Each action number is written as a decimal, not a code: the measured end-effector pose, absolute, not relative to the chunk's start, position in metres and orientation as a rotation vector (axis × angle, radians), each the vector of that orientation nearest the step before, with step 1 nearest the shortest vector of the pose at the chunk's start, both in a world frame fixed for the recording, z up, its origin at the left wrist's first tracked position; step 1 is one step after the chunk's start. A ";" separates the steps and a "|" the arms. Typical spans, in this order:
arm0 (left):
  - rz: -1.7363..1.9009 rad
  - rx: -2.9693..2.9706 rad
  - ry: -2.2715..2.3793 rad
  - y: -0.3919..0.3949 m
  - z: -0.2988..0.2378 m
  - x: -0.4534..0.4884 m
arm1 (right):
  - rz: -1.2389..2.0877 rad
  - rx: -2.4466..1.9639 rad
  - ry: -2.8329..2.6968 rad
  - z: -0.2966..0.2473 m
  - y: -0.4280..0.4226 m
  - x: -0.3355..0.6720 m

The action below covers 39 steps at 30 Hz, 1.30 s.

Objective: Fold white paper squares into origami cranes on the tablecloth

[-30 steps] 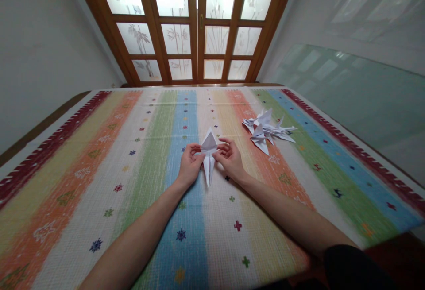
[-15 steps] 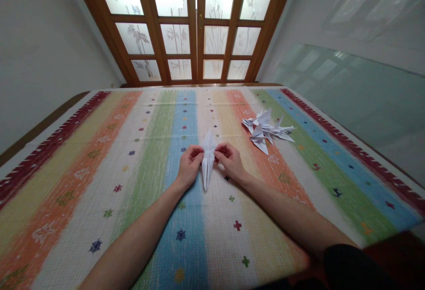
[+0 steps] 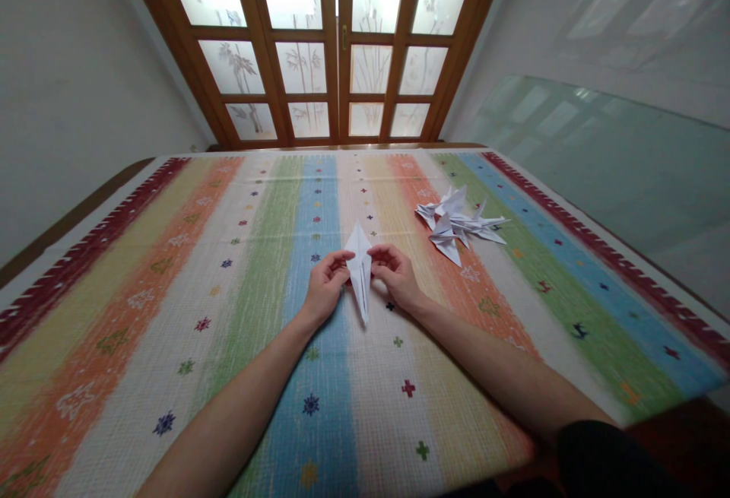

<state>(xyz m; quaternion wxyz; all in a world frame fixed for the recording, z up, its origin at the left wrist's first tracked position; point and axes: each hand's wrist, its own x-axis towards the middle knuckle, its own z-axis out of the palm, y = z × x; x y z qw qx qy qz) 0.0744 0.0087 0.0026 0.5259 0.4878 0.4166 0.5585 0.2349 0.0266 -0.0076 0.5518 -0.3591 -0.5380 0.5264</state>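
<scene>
A piece of folded white paper [image 3: 359,274], shaped as a long, narrow diamond with a slit running down its lower half, is held just above the middle of the table, one point facing away from the person and the other toward them. The left hand [image 3: 324,285] pinches its left edge between thumb and fingertips; the right hand [image 3: 395,277] does the same at the right edge, its other fingers curled. Both bare forearms reach in from the near side, the right one emerging from a black sleeve [image 3: 610,460]. Beyond the right hand and well apart from it lies a cluster of white origami cranes [image 3: 453,223], overlapping so that their number is hard to tell. Beneath everything spreads a striped tablecloth [image 3: 245,361] in maroon, yellow, orange, white, green and blue, dotted with snowflakes, crosses and trees. Behind stand wooden doors [image 3: 332,87] with frosted panes patterned with plants.
</scene>
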 end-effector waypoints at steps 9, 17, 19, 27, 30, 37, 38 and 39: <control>1.323 1.218 1.056 0.011 -0.001 0.071 | 1.173 -0.887 -1.331 -0.007 0.025 0.234; 1.288 1.315 1.130 0.008 0.001 0.074 | 1.109 -0.884 -1.415 -0.006 0.021 0.233; 1.302 1.336 1.133 0.007 0.000 0.076 | 1.090 -0.893 -1.382 -0.007 0.019 0.231; 1.507 1.297 1.025 0.002 0.000 0.082 | 1.019 -0.880 -1.342 -0.006 0.013 0.226; 1.494 1.314 1.005 0.001 0.000 0.082 | 0.992 -0.895 -1.395 -0.005 0.012 0.227; 1.514 1.379 1.004 0.001 -0.004 0.083 | 0.713 -0.852 -1.471 -0.003 0.008 0.229; 1.524 1.365 0.997 0.002 -0.004 0.083 | 0.666 -0.836 -1.487 -0.002 0.008 0.229; 1.537 1.347 0.988 0.002 -0.003 0.083 | 0.632 -0.818 -1.501 -0.002 0.008 0.229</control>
